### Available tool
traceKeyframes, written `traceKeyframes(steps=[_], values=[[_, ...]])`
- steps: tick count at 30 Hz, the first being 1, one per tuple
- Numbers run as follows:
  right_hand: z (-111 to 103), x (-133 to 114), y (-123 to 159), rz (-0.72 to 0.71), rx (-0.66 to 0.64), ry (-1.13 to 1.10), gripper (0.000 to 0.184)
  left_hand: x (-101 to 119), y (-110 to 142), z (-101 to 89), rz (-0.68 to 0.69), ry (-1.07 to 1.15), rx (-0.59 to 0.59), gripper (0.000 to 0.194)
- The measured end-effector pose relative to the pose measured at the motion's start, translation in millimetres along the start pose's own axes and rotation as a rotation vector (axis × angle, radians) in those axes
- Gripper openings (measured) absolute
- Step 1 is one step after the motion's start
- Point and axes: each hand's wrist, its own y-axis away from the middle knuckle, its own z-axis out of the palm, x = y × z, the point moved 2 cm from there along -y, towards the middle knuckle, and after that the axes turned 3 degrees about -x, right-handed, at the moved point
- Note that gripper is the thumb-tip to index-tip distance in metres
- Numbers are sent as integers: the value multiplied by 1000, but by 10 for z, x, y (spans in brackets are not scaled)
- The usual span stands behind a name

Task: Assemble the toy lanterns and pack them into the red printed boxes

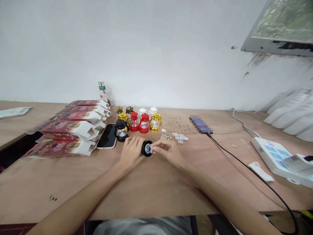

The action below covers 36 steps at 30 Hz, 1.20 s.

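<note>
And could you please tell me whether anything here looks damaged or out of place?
Yes: at upper right, the wall has brownish stains below the window frame, as if its surface were damaged. On the table, a thin stick lies stray, apart from the clustered white pieces.

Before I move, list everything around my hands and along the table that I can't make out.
All in the head view:
- Pale piece at the right hand's fingertips: too small, partly covered by fingers.
- Black round base, part of its side: hidden by the left hand.
- Red gift boxes, fine print: blurred.
- Purple phone, screen content: pixelated.
- White power strip, far end: cut off by right edge.
</note>
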Motion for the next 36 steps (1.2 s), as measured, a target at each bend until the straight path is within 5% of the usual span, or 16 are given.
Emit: traceKeyframes(steps=[8, 20, 27, 36], values=[[31, -90, 44, -311, 33, 517, 18, 41, 3, 27, 50, -32, -35, 19], [86, -109, 111, -595, 155, 741, 15, 49, 19, 2, -12, 106, -57, 19], [96, -99, 106, -623, 112, 753, 16, 30, 26, -2, -5, 123, -49, 18], [139, -85, 142, -601, 215, 727, 12, 37, 27, -11, 6, 134, 8, 17]])
